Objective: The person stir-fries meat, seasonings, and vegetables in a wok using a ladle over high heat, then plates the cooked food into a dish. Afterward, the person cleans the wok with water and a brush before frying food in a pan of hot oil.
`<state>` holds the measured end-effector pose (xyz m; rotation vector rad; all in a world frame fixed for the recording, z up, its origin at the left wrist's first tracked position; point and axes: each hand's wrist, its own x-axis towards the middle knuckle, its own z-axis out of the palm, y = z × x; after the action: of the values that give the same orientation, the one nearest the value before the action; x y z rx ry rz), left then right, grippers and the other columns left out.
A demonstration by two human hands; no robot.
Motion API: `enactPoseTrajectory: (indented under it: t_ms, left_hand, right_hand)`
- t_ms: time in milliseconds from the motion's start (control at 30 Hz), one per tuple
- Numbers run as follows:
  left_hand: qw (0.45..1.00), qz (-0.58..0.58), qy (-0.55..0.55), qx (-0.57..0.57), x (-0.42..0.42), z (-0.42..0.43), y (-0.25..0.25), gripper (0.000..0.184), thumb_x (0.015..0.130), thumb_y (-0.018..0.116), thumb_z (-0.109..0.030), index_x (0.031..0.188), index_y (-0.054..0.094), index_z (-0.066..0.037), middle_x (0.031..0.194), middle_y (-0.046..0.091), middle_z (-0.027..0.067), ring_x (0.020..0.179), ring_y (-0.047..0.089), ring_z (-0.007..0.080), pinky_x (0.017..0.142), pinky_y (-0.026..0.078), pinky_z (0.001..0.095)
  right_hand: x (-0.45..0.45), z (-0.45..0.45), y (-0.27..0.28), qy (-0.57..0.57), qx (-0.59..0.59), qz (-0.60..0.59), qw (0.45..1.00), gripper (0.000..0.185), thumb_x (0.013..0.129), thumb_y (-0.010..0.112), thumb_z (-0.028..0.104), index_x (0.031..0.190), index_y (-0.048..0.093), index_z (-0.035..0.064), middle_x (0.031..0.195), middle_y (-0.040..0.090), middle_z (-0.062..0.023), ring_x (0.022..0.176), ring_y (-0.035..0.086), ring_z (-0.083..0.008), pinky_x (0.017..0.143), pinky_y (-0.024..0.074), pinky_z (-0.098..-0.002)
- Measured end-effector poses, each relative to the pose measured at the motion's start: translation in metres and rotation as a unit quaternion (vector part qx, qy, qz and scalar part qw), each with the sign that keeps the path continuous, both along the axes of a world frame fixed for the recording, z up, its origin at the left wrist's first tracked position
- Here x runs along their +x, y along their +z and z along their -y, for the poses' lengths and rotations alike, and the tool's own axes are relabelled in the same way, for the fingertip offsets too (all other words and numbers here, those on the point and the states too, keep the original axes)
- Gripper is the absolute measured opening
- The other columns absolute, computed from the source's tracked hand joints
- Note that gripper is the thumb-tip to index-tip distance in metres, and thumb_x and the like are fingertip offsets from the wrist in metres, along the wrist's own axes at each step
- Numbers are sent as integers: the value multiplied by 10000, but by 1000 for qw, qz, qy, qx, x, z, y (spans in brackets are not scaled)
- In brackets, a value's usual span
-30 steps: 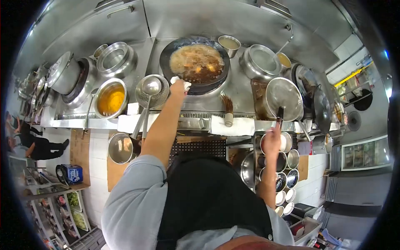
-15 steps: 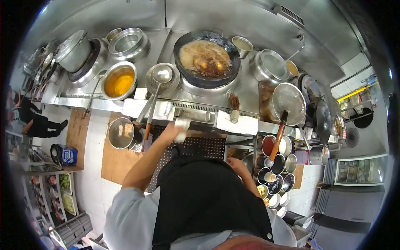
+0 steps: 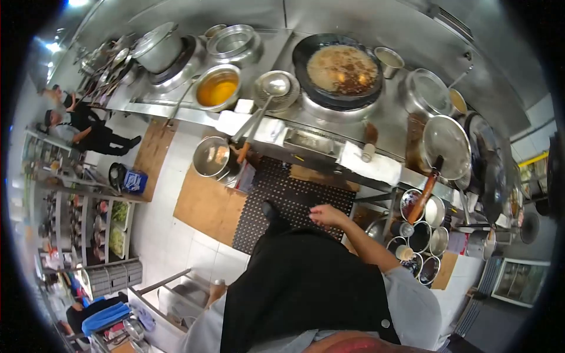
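My left hand (image 3: 216, 292) is low at my left side, beside a metal-framed rack (image 3: 159, 285). It is closed on a small whitish thing (image 3: 219, 282), mostly hidden, whose kind I cannot make out. In front of my apron, over the dark perforated mat, my right hand (image 3: 326, 216) has its fingers loosely bent and apart, with nothing visible in them. On the stove ahead, a black wok (image 3: 303, 59) contains bubbling brown liquid. A ladle (image 3: 275, 85) rests on a round strainer (image 3: 265, 97) to its left.
A pot of orange liquid (image 3: 203, 103) stands left of the strainer. Below the counter is a pot with pale pieces (image 3: 203, 167). A wooden-handled strainer (image 3: 444, 141) and several sauce containers (image 3: 419, 236) are on the right. Co-workers (image 3: 97, 126) are at the far left.
My left hand has moved from the counter edge down and back to my left side with the whitish thing. My right hand has come forward over the mat. The view has turned left.
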<state>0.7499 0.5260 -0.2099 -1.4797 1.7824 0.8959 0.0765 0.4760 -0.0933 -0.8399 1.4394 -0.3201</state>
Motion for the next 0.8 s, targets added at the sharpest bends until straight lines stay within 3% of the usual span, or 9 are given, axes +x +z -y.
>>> enactPoseTrajectory:
  t_ms: [200, 267, 333, 400, 500, 600, 667, 733, 800]
  left_hand:
    - [993, -13, -25, -111, -63, 7, -42, 392, 892, 653, -564, 1054, 792, -234, 996, 773, 111, 932, 740, 341, 809, 586, 479]
    - [908, -311, 242, -144, -85, 19, -40, 352, 862, 715, -510, 1027, 790, -207, 1005, 771, 127, 958, 734, 352, 826, 577, 479]
    - [918, -231, 296, -131, -114, 43, -28, 383, 834, 756, -422, 1110, 760, -156, 1065, 763, 161, 1004, 721, 385, 853, 565, 474]
    - [907, -208, 338, -139, -138, 81, 6, 453, 831, 743, -353, 1203, 713, -96, 1148, 744, 189, 1053, 707, 405, 878, 554, 476]
    - [883, -249, 375, -135, -139, 136, 23, 473, 839, 726, -266, 1231, 665, -9, 1140, 733, 216, 1026, 716, 361, 855, 557, 455]
    - [778, -395, 487, -45, -181, 210, 77, 376, 841, 739, -169, 1183, 648, -43, 986, 695, 55, 867, 667, 205, 779, 553, 383]
    - [780, -433, 451, 24, -207, 268, 96, 416, 849, 762, -139, 1240, 634, -73, 1044, 700, 42, 903, 671, 200, 820, 549, 355]
    - [759, -502, 410, 61, -245, 319, 101, 404, 860, 769, -128, 1241, 645, -82, 1048, 705, 39, 909, 676, 192, 830, 559, 359]
    - [770, -536, 338, 68, -308, 371, 149, 346, 876, 765, -115, 1206, 673, -69, 1037, 709, 47, 885, 690, 182, 790, 588, 362]
  right_hand:
    - [99, 184, 21, -122, -63, 170, 976, 658, 1010, 611, 506, 1509, 457, 105, 1310, 642, -157, 1074, 657, -248, 720, 575, -396]
    - [124, 240, 14, -172, -60, 200, 963, 687, 1010, 595, 532, 1529, 421, 116, 1371, 604, -170, 1141, 634, -275, 779, 572, -440]
    - [149, 290, 7, -348, -42, 242, 905, 647, 1017, 561, 535, 1483, 455, 100, 1347, 589, -126, 1150, 614, -314, 855, 534, -517]
    - [144, 324, 7, -386, -28, 361, 849, 502, 1016, 546, 529, 1256, 563, 89, 1236, 659, -153, 1067, 665, -339, 812, 531, -518]
    - [123, 344, 48, -389, -10, 406, 827, 255, 981, 610, 330, 948, 607, 77, 749, 672, -77, 656, 654, -288, 649, 537, -428]
    - [97, 364, 66, -425, -118, 294, 848, 190, 901, 644, 132, 743, 543, 105, 624, 552, -44, 546, 555, -200, 528, 488, -355]
    - [72, 358, 85, -388, -157, 215, 882, 125, 890, 650, 113, 813, 557, 78, 630, 562, -42, 513, 566, -171, 462, 460, -335]
    - [57, 334, 144, -365, -204, -1, 908, 136, 896, 678, 104, 902, 568, 23, 658, 583, -50, 500, 568, -157, 424, 437, -324]
    - [27, 316, 148, -371, -258, -65, 890, 208, 888, 692, 110, 1019, 578, -5, 717, 610, -76, 559, 593, -181, 508, 473, -353]
